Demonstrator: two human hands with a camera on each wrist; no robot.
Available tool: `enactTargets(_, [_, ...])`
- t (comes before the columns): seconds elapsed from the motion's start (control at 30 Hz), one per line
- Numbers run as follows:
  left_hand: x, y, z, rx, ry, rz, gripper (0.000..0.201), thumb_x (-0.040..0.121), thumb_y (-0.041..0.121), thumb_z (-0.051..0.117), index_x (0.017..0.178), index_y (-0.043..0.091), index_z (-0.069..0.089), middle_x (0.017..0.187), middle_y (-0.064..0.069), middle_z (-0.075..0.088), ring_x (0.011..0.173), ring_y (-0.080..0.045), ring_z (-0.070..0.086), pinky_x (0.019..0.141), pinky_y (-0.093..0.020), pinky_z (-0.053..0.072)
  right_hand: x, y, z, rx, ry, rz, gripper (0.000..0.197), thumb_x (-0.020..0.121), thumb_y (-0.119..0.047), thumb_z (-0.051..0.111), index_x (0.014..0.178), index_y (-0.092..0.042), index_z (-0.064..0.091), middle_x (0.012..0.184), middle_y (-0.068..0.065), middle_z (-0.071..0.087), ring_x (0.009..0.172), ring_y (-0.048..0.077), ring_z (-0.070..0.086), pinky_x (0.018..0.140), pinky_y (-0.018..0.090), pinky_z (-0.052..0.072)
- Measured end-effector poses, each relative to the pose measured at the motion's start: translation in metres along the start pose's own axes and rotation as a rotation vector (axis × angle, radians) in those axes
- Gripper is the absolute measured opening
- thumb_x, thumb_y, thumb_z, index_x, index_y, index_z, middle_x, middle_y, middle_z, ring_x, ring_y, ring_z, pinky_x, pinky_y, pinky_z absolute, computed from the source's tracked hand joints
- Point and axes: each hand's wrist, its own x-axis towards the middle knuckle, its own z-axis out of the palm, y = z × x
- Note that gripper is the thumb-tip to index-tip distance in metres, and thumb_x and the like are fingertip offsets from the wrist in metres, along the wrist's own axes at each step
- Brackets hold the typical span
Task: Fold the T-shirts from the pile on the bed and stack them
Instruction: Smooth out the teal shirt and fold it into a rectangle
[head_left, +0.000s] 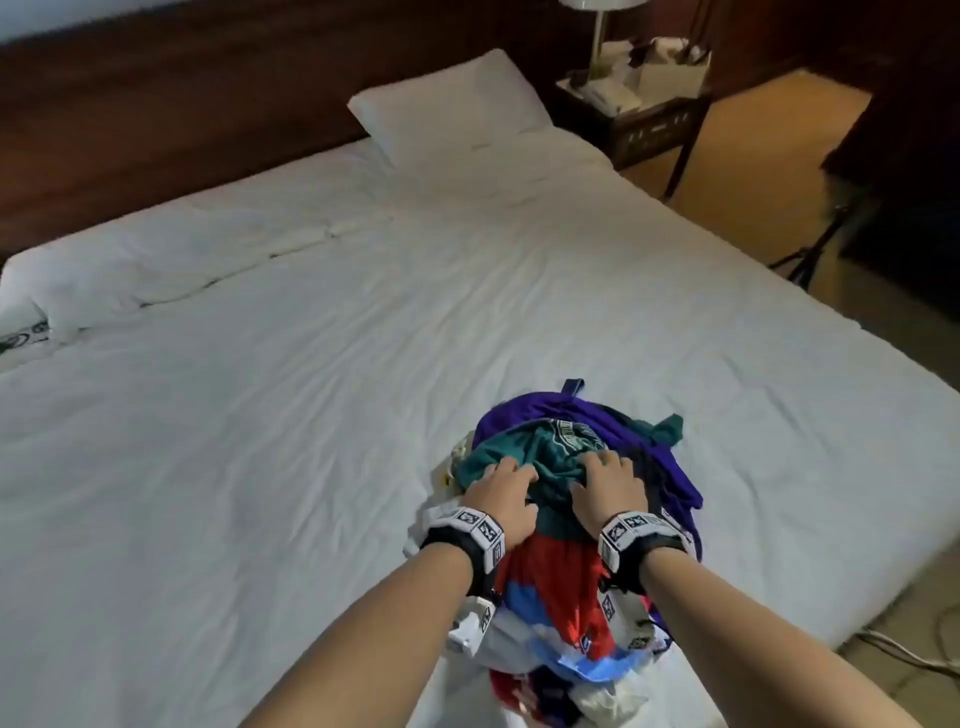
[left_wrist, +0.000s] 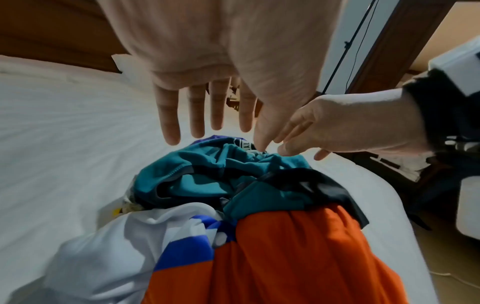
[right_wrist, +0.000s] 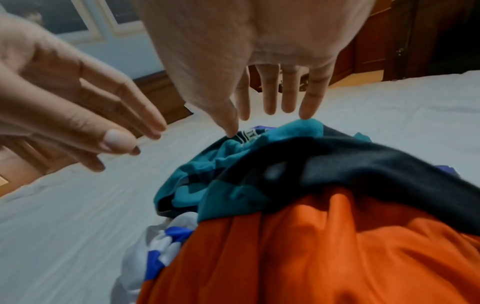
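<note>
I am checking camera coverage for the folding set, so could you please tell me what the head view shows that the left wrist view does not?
Only the head view shows the pillow, the lamp and the nightstand.

Only the left wrist view shows the left hand from the palm side, fingers straight above the pile.

Both show the teal T-shirt topping the pile on the white bed, the orange-red shirt nearer the person, and the right hand.

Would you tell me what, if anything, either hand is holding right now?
Nothing yet: the left hand and right hand reach with straight fingers over the teal T-shirt.
</note>
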Motion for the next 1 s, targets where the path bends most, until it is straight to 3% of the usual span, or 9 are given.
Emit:
enactTargets(0.13, [0.05,0.004,0.01,0.093,-0.048,-0.03,0.055,0.095,0.029,0.063,0.146,0.024,0.043,0.149,-0.007,0.04,0.136,-0.034,0.041,0.103,-0.052,0.046,0.029,0.004,0.016,-0.092,-0.052,0.041,0.049,0.097,-0.036,0.055,0.141,-0.025,0.04,0.144,0.003,0.05,0.134,0.029,0.043,0.104,0.051,0.036])
enactTargets(0.33, [0.094,0.002,0.024,0.158,-0.191,-0.033,0.08,0.094,0.034,0.063,0.16,0.036,0.018,0.165,-0.012,0.021,0.152,-0.038,0.017,0.119,-0.061,0.024,0.038,0.013,0.014,-0.12,-0.104,-0.008,0.025,0.093,-0.026,0.051,0.116,-0.027,0.061,0.124,0.001,0.059,0.123,0.027,0.048,0.102,0.049,0.029])
enactTargets(0.47, [0.1,-0.004,0.021,0.072,-0.18,-0.016,0.062,0.093,0.02,0.058,0.152,0.033,0.042,0.163,-0.007,0.029,0.153,-0.033,0.015,0.122,-0.059,0.019,0.029,0.018,-0.003,-0.011,0.021,-0.124,0.02,0.093,-0.022,0.05,0.111,-0.021,0.058,0.117,-0.001,0.057,0.116,0.026,0.047,0.096,0.044,0.028])
enactTargets(0.53, [0.098,-0.005,0.014,-0.15,-0.088,0.001,0.054,0.088,0.009,0.057,0.14,0.026,0.058,0.149,-0.006,0.051,0.142,-0.029,0.038,0.118,-0.051,0.031,0.028,0.026,-0.005,0.091,0.04,-0.146,0.022,0.094,-0.018,0.051,0.115,-0.019,0.059,0.119,0.001,0.057,0.115,0.028,0.046,0.095,0.045,0.032])
enactTargets(0.6, [0.091,-0.005,0.003,-0.412,-0.004,0.001,0.042,0.083,0.002,0.055,0.117,0.022,0.07,0.115,-0.005,0.071,0.111,-0.027,0.063,0.101,-0.044,0.048,0.028,0.035,-0.004,0.312,0.085,-0.153,0.031,0.094,-0.012,0.055,0.124,-0.019,0.059,0.121,0.005,0.057,0.117,0.033,0.047,0.096,0.048,0.038])
enactTargets(0.67, [0.08,-0.003,-0.012,-0.549,0.047,0.036,0.033,0.079,0.002,0.053,0.098,0.023,0.07,0.089,0.001,0.073,0.087,-0.023,0.066,0.088,-0.044,0.053,0.03,0.045,-0.004,0.47,0.11,-0.17,0.048,0.094,-0.014,0.061,0.14,-0.024,0.052,0.135,0.006,0.052,0.126,0.033,0.043,0.105,0.051,0.037])
enactTargets(0.77, [0.063,-0.001,-0.037,-0.667,0.092,0.107,0.03,0.075,0.005,0.051,0.091,0.021,0.071,0.086,0.002,0.074,0.088,-0.025,0.069,0.085,-0.043,0.056,0.031,0.051,-0.002,0.392,-0.047,-0.202,0.057,0.098,-0.026,0.061,0.151,-0.036,0.04,0.154,-0.006,0.041,0.141,0.018,0.033,0.115,0.046,0.023])
enactTargets(0.9, [0.054,-0.005,-0.057,-0.804,0.17,0.044,0.034,0.07,0.009,0.05,0.086,0.029,0.073,0.09,-0.002,0.076,0.092,-0.03,0.07,0.086,-0.042,0.058,0.038,0.051,-0.016,0.582,0.062,-0.227,0.021,0.095,-0.017,0.061,0.105,-0.035,0.063,0.095,-0.005,0.071,0.095,0.017,0.065,0.094,0.038,0.046])
enactTargets(1.0, [0.046,-0.005,-0.063,-0.761,0.12,0.013,0.042,0.069,0.01,0.059,0.106,0.025,0.073,0.098,0.0,0.074,0.09,-0.023,0.067,0.088,-0.036,0.055,0.043,0.043,-0.052,0.753,0.188,-0.267,0.018,0.095,-0.001,0.059,0.094,-0.019,0.064,0.086,0.0,0.069,0.081,0.011,0.06,0.078,0.03,0.045])
